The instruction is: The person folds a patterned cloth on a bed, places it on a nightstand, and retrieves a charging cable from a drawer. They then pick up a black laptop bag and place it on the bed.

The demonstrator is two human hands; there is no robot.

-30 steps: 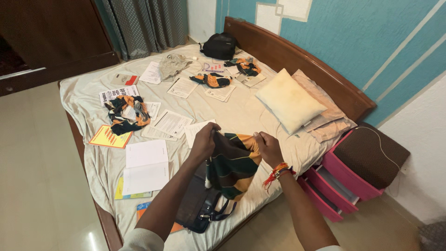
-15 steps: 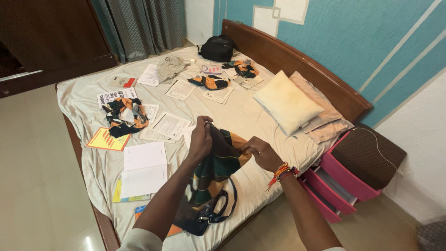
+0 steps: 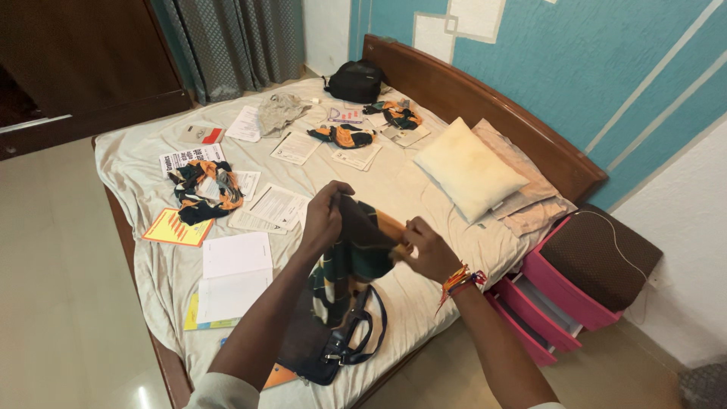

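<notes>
Scarf (image 3: 356, 242) | held by both hands, L (image 3: 324, 220) R (image 3: 425, 250) | above dk bag (image 3: 333, 344)

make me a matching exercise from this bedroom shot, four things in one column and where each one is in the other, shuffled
Things:
1. patterned cloth
2. black backpack
3. cream pillow
4. dark handbag

Places:
A. on the bed's near edge, below the hands
B. by the headboard, on folded bedding
C. held up in the left hand and right hand
D. at the bed's far corner

Pairs: 1-C, 2-D, 3-B, 4-A
</notes>
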